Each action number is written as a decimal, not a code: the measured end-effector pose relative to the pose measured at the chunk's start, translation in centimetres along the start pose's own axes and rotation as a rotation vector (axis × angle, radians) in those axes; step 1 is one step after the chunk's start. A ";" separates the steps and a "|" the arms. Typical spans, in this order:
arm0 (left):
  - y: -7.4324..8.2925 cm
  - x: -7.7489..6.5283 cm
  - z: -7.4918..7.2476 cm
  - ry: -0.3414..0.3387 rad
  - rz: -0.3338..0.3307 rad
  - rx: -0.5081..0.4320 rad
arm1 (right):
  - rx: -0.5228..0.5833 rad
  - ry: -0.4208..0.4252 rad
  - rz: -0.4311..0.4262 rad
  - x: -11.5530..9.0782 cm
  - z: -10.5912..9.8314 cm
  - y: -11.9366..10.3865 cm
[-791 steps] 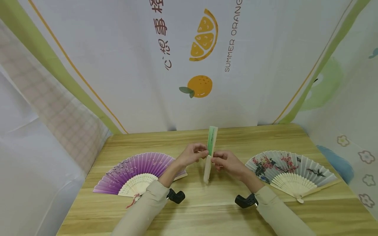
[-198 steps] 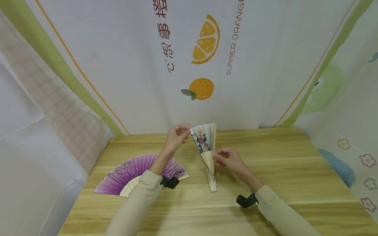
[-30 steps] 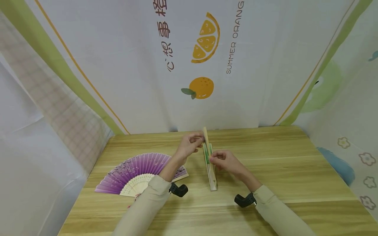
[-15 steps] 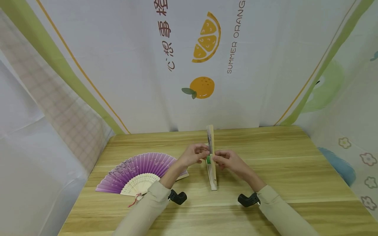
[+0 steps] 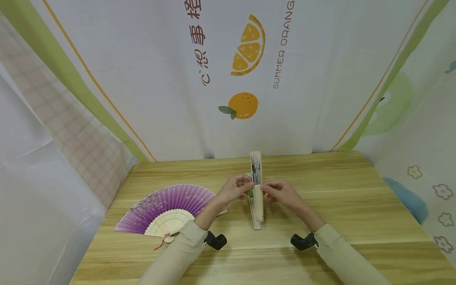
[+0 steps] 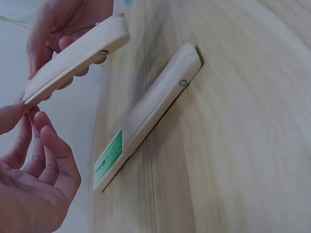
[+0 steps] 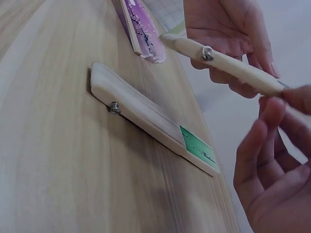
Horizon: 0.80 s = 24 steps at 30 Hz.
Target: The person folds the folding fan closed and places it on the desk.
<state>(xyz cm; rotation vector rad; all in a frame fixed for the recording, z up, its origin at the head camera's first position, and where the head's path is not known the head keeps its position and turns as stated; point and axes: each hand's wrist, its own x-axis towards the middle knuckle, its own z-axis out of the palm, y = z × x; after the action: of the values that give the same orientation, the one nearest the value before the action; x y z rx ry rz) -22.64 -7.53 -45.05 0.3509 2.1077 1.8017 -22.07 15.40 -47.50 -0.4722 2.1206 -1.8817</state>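
So there are 3 hand fans here, and just 1 of them is up in the air. It's the folded floral fan (image 5: 258,194), pale sticks with a greyish, dark-printed top, and it's held just above the middle of the desk (image 5: 335,190), top end pointing away from the person. The left hand (image 5: 235,189) pinches it from its side, thumb and fingers clamped on the stick part around mid-length. The right hand (image 5: 283,194) pinches it from the opposite edge, fingers clamped there too.

Right underneath, the folded green fan (image 6: 151,109) lies on the desk, not touching the floral fan; both wrist views show the gap. You can see a shiny rivet (image 7: 115,108) near its rounded end.

Off to the person's left is the purple fan (image 5: 167,202), spread wide on the desk, with a red tassel (image 5: 164,240) at its base. The left forearm covers part of it. Behind the desk hangs a white cloth (image 5: 171,99) with orange prints, plus 2 black wrist cameras (image 5: 216,240) poke out by the sleeves.
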 end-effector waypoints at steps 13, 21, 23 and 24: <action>-0.6 0.5 1.8 0.037 0.081 0.045 | -0.074 0.151 0.022 -0.8 -0.3 -0.1; -1.1 0.7 3.8 0.112 0.029 0.061 | -0.128 0.205 0.017 -1.8 -0.9 0.7; -1.2 0.7 4.1 0.120 0.019 0.062 | -0.138 0.203 0.016 -2.0 -1.2 1.1; -1.3 0.7 4.3 0.123 0.017 0.059 | -0.141 0.202 0.017 -2.1 -1.3 1.3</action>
<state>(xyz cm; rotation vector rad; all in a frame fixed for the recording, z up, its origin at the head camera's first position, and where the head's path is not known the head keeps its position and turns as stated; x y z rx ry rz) -21.50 -3.60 -46.96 0.2800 2.2517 1.8157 -20.76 17.56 -48.71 -0.3022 2.3897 -1.8474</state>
